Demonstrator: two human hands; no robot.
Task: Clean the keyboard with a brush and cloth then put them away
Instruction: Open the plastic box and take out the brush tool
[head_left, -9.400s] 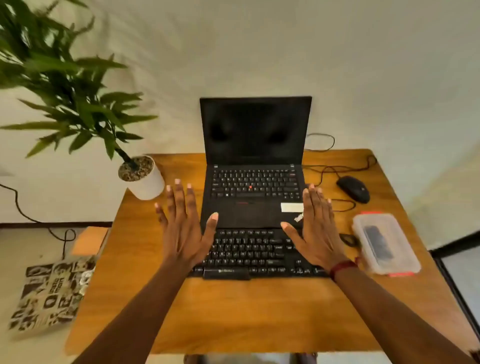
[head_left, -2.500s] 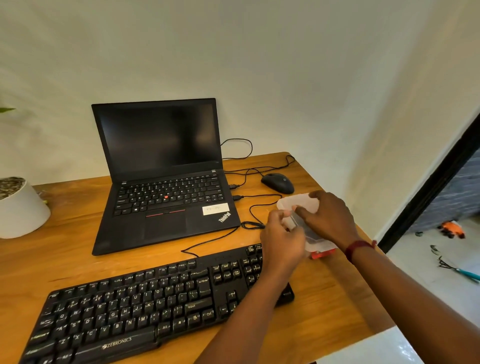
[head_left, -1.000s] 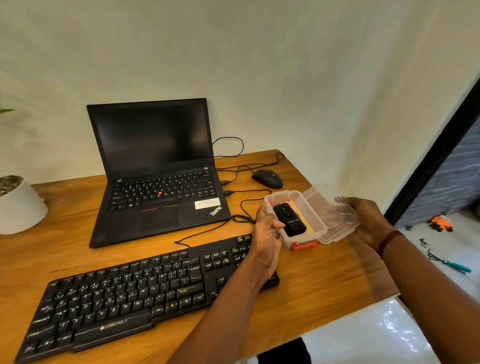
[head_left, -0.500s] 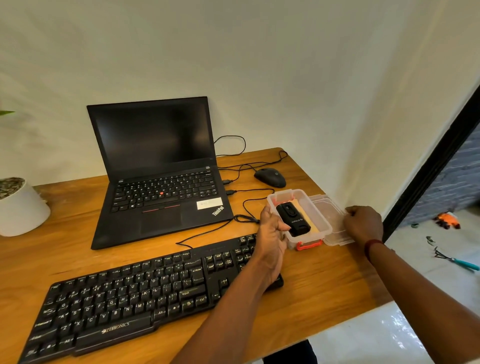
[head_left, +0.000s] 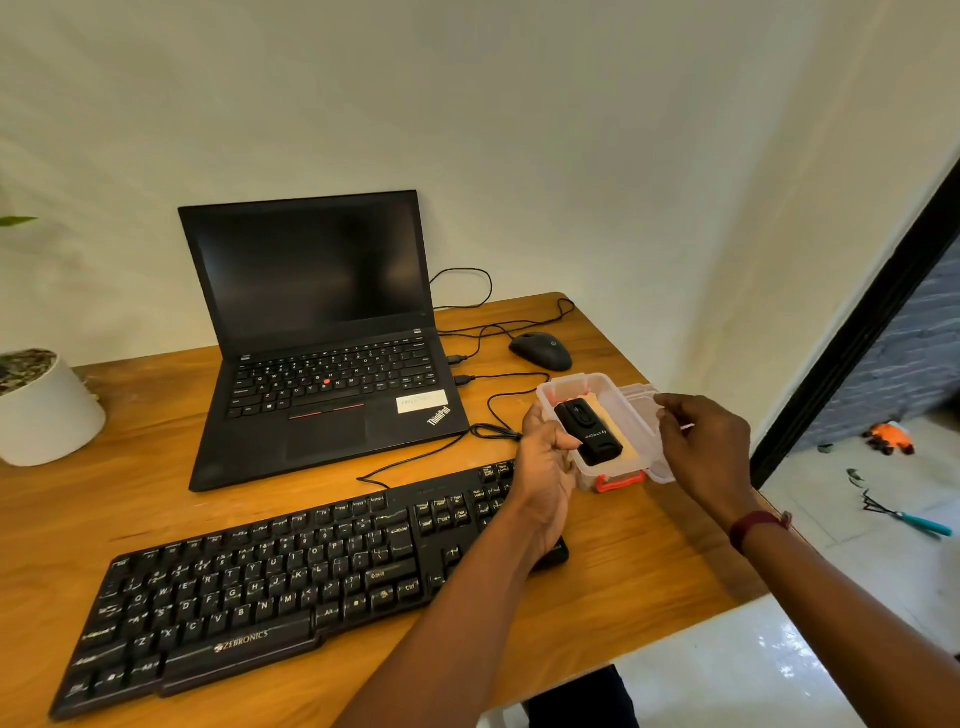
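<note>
**Box open, brush and cloth inside**

Head view. Left hand (head_left: 544, 460) grips the left wall of the clear box (head_left: 626, 415), fingers curled round it and thumb lying over the rim beside the brush (head_left: 588, 434). Box sits at the right end of the table (head_left: 654, 566), just beyond the right end of the keyboard (head_left: 280, 577). Cannot tell whether the box rests on the wood or is lifted.

Brush: black, oblong, with lettering near its near end; bristles not visible. It lies lengthwise in the box on a tan cloth (head_left: 621, 439). Red latch (head_left: 619, 481) hangs at the box's near end.

Lid (head_left: 640, 392) is off and lies just right of the box, mostly hidden by the right hand (head_left: 709, 452). Right hand: fingers curled, tips at the box's right rim; cannot tell whether they pinch anything. Red band on that wrist.

Keyboard lies slantwise at the near edge, untouched; the left forearm crosses above its right end. Behind it: open laptop (head_left: 322, 338) with dark screen, mouse (head_left: 541, 351), cables (head_left: 498, 410). White pot (head_left: 49, 415) at far left.
</note>
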